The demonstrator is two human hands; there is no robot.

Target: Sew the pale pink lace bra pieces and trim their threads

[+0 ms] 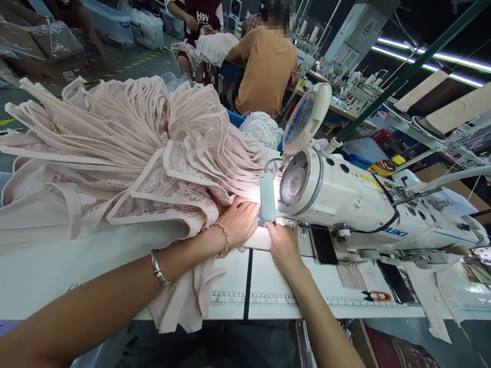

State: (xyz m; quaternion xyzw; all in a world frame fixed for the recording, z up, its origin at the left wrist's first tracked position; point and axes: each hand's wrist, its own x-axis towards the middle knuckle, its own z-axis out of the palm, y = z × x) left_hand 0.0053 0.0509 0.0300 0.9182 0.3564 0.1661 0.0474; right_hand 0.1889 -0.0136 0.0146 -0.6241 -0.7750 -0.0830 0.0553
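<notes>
My left hand (238, 223) lies on pale pink lace-trimmed fabric (184, 186) beside the sewing machine's needle area, its fingers stretched flat toward the needle. My right hand (284, 249) is at the front of the presser foot (262, 221), its thumb pointing to the needle. The machine head and a small pale green lamp (268, 198) hide most of its fingertips, so whether it grips the fabric does not show. The white sewing machine (356, 204) reaches in from the right. A big heap of matching pink garments (115, 117) spreads leftward from my left hand.
Orange-handled thread snips (378, 296) lie on the white table (230, 306) near its printed ruler. A strip of pink fabric (184, 301) hangs over the front edge. Behind the heap, a person in an orange shirt (264, 71) sits, and another person (197, 20) handles white fabric.
</notes>
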